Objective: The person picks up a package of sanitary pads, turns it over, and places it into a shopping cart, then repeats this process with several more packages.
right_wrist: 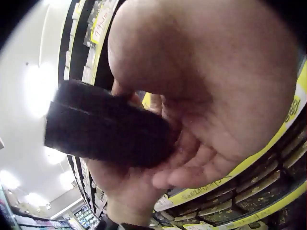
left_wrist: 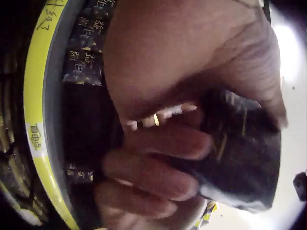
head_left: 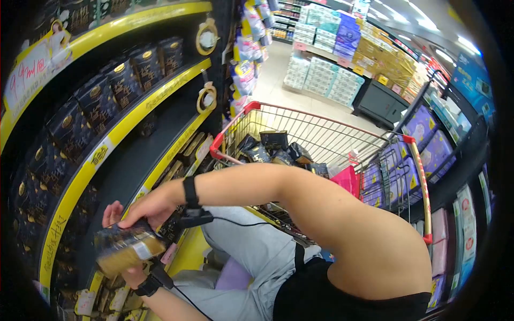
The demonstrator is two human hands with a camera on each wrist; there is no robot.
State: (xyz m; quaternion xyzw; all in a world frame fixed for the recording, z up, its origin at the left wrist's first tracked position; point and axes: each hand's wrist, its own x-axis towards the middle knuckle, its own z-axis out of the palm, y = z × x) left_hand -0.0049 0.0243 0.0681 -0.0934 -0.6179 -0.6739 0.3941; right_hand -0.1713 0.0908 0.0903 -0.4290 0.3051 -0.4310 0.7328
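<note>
Gripping a black-and-gold pack [head_left: 131, 251] from above with the right hand [head_left: 152, 207], fingers bent and thumb near its upper edge. Holding the same pack from underneath with the left hand [head_left: 133, 275], seen in the left wrist view with the thumb laid against the dark wrapping. Curled about the pack on both sides, parted by no more than its bulk; cannot tell how firmly. Held tilted in the air, just beside the yellow-edged shelf [head_left: 76, 187], with a gold face and a small pale label [head_left: 142, 250] toward the head camera.

Wearing a black band [head_left: 190, 191] on the right wrist and another on the left, with a thin dark cable [head_left: 241, 220] trailing from the right one. Dressed in light grey trousers [head_left: 230, 241] and a black top [head_left: 342, 289].

Lined up to the left, more black packs [head_left: 97, 101], below a handwritten price sign [head_left: 29, 80]. Hung at the shelf end, two round gold-rimmed tags [head_left: 206, 38].

Beyond the forearm, a red-cornered shopping cart [head_left: 251, 106], with dark packs [head_left: 274, 140] piled inside beside something bright pink [head_left: 348, 181]. To the right, purple packages [head_left: 436, 152]. Farther off, stacked white-and-green cartons [head_left: 345, 85] near a dark grey cabinet [head_left: 381, 101], under bright ceiling lights [head_left: 427, 24].
</note>
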